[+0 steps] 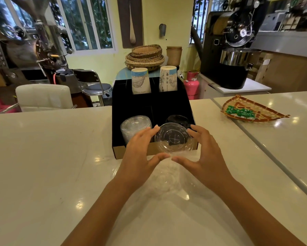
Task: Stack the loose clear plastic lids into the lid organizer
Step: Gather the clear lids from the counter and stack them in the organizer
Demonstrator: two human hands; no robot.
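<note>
Both hands — left hand [140, 150], right hand [205, 150] — cup clear lid [173, 137] at organizer [131, 103].

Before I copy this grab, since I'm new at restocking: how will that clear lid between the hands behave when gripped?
The clear lid looks thin and see-through, so probably very light and flexy; squeezing its rim may buckle it. Its glossy surface suggests it could slip. Both the left hand and right hand frame its rim with spread fingers, which seems sensible.

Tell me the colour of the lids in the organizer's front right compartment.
Black lids, seen in the head view, behind the clear lid held by both hands.
</note>
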